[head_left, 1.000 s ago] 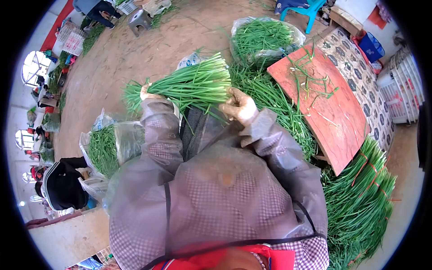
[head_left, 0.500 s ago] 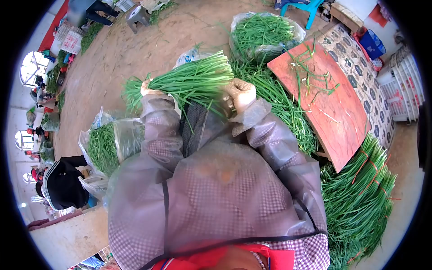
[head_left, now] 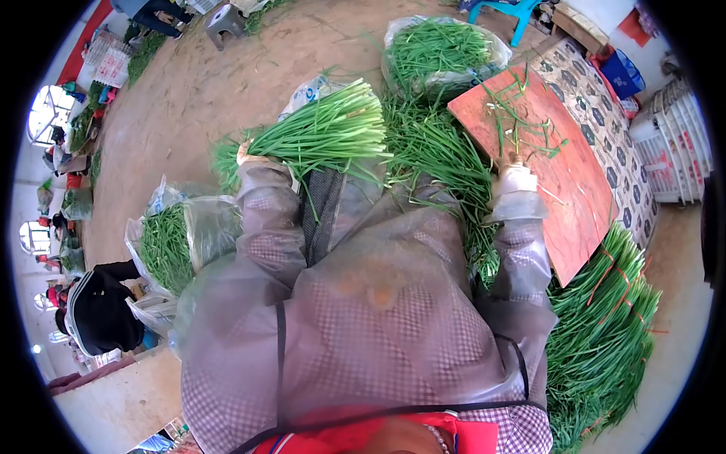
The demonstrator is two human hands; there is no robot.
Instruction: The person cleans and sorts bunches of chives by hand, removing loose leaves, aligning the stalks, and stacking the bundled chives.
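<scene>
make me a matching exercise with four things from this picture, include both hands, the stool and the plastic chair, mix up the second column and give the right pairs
Column one
1. left hand
2. right hand
3. stool
4. plastic chair

Column two
A. turquoise
B. at the edge of the red board
C. grey
D. gripping a bunch of green stalks

Right pairs: 1-D, 2-B, 3-C, 4-A

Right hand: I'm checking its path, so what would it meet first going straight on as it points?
The right hand would likely meet the loose green stalks on the red board first, though depth is unclear.
</scene>
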